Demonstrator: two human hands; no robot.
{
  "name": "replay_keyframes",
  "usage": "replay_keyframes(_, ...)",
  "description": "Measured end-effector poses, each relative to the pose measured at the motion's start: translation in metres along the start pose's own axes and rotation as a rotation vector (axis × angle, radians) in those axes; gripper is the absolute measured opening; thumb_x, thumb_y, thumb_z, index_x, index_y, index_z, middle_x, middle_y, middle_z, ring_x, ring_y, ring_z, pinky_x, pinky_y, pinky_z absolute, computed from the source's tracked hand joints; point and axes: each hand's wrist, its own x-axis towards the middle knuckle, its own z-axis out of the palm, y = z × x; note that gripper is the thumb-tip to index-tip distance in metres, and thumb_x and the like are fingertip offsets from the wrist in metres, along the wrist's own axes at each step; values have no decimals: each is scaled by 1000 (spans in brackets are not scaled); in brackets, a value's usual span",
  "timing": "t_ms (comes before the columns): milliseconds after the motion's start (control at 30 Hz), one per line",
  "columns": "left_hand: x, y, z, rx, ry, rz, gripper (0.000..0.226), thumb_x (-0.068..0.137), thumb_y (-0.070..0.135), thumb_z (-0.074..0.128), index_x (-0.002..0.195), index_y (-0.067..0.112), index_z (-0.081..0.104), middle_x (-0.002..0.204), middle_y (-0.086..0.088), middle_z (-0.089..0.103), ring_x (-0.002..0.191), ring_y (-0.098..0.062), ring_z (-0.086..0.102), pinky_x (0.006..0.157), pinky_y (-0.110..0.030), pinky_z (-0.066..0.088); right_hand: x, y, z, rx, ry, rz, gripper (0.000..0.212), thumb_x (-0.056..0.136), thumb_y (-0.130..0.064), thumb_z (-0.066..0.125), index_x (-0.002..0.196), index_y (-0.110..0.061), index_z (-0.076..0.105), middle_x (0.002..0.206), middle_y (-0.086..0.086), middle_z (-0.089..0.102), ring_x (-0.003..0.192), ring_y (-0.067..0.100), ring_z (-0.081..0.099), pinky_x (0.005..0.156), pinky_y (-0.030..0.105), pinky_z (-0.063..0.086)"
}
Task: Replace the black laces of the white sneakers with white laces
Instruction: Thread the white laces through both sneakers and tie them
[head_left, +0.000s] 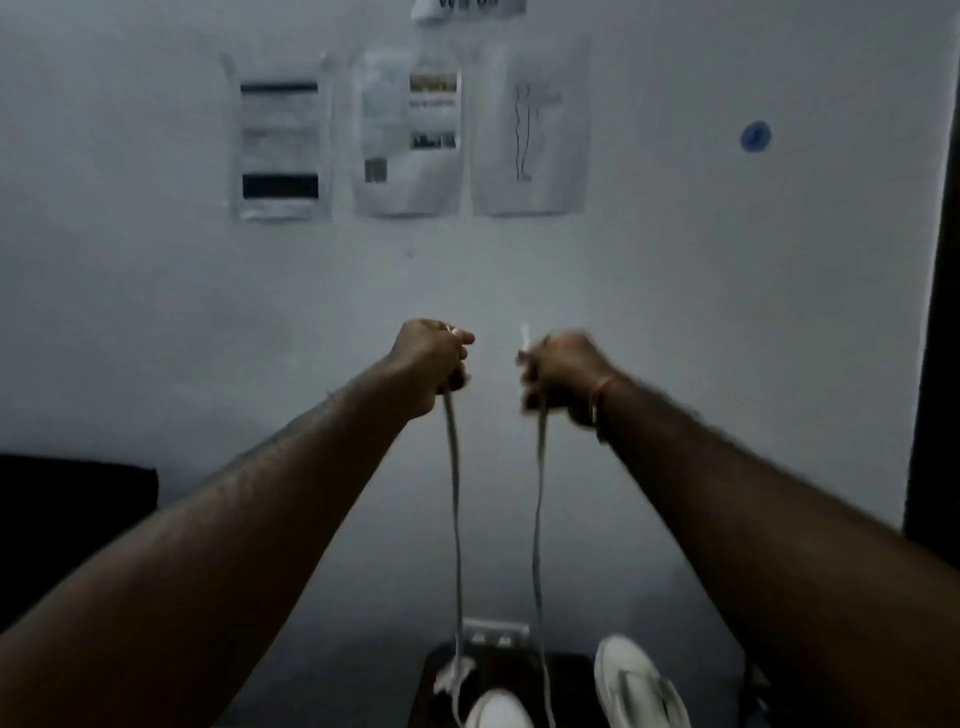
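Note:
Both my arms reach up and forward toward the wall. My left hand (432, 364) grips one end of a white lace (456, 519), and my right hand (558, 376) grips the other end, whose tip sticks up above the fist. The two strands hang down, roughly parallel, to a white sneaker (496, 709) at the bottom edge. A second white sneaker (636, 686) lies to its right with no lace visible. A loose bunch of white lace (452, 673) sits left of the first sneaker. No black lace is visible.
The sneakers rest on a dark small table (561, 670) against a pale wall. A wall socket (493, 631) is just behind it. Three paper sheets (408, 135) hang higher up. A dark object (72, 499) stands at the left, a dark edge (935, 364) at the right.

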Motion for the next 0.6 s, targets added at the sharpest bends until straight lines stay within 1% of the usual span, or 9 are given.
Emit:
replay_keyframes(67,-3,-34,-4,430,-17,129,20,93,5,47,87,10,65,79,-6,55,59,-18,50,49,-21,41,11,0,-13,-302,388,-283,21,96,-22,49,82,-7,57,85,21,65,79,39,62,62,40,43)
replay_keyframes(100,-11,-57,-4,674,-46,187,22,88,4,48,89,12,68,87,-6,61,69,-22,58,58,-25,48,7,2,-17,-402,491,-388,20,95,-26,49,87,-10,57,91,18,67,86,39,60,66,40,40)
replay_keyframes(133,-18,-77,-5,862,-84,233,25,83,4,49,92,15,70,95,-6,65,81,-25,63,71,-29,53,7,0,-20,-436,490,-469,19,95,-28,49,91,-11,58,92,15,68,88,38,60,68,39,40)
replay_keyframes(167,-31,-105,-4,968,-174,240,27,81,4,51,93,15,72,100,-8,69,90,-27,66,81,-32,54,4,9,-18,-465,412,-506,19,93,-28,50,91,-12,59,90,13,69,88,37,60,70,39,42)
replay_keyframes(233,-61,-155,0,1031,-378,204,24,79,3,53,88,8,74,97,-14,73,95,-28,68,84,-30,53,-3,38,-10,-525,188,-477,15,91,-26,53,91,-13,61,86,13,69,84,34,63,72,39,49)
replay_keyframes(367,-127,-253,9,1080,-596,24,20,82,6,54,87,-3,71,96,-23,70,94,-36,65,81,-35,47,-62,151,18,-543,-189,-161,32,88,-16,57,120,-23,57,79,7,70,70,24,70,72,31,55)
replay_keyframes(467,-167,-309,12,1106,-725,-31,21,85,10,53,88,-1,70,96,-19,70,95,-36,63,81,-35,46,-111,235,34,-553,-308,66,21,86,-7,55,85,-22,70,66,-3,62,76,30,70,76,40,57)
replay_keyframes(533,-178,-326,13,1119,-692,-42,22,87,17,53,94,6,72,97,-16,70,95,-35,64,80,-36,49,-139,275,42,-606,-390,223,23,85,-10,58,66,-21,64,65,1,60,75,25,64,77,39,54)
replay_keyframes(600,-180,-333,14,1150,-641,-18,26,91,24,53,103,10,71,104,-15,67,100,-34,62,81,-35,49,-165,300,48,-657,-434,295,18,85,-25,65,71,-14,68,76,8,69,81,23,65,74,30,47)
